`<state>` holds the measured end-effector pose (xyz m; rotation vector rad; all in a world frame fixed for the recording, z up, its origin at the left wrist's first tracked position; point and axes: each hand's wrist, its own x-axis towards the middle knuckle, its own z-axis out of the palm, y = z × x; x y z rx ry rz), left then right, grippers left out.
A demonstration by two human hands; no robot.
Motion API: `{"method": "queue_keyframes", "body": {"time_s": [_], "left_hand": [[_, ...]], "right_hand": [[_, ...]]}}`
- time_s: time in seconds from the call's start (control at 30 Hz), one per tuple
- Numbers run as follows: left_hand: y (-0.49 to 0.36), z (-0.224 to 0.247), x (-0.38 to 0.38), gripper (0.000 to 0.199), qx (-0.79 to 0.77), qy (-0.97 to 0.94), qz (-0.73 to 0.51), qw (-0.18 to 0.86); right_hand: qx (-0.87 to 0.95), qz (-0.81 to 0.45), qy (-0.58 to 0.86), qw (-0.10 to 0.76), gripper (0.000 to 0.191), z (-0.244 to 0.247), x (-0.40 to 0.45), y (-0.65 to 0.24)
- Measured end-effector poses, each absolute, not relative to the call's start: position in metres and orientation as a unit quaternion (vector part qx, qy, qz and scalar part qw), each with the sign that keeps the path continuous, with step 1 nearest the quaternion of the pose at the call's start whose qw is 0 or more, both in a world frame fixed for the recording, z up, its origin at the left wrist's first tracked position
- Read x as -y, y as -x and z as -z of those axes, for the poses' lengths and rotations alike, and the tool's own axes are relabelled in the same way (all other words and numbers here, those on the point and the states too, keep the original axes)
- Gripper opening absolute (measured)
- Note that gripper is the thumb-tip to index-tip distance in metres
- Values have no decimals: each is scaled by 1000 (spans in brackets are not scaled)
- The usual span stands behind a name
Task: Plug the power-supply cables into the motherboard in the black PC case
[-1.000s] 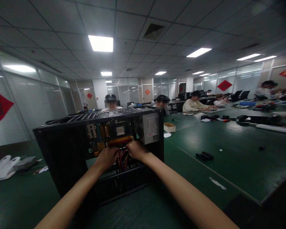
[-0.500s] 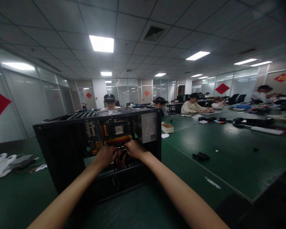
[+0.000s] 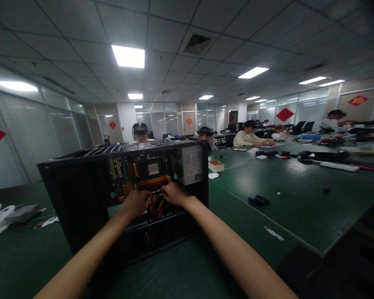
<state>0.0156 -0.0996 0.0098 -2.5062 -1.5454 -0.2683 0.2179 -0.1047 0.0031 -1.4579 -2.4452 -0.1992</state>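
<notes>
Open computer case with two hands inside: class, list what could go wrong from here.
Cables between the left hand and right hand could snag. The circuit board sits close behind them, so a slip might scrape it. The black lower rail runs near both wrists and might scratch skin.

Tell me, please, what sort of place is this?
Probably a shared workshop or training room in an office building. An open PC case stands on a big green table, several people sit around working, and above are ceiling lights of the office kind.
</notes>
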Motion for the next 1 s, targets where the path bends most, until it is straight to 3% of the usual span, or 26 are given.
{"method": "queue_keyframes", "body": {"time_s": [1.0], "left_hand": [[-6, -4, 90, 37, 482, 863, 132, 74]], "right_hand": [[840, 19, 512, 181, 31, -5, 108, -220]]}}
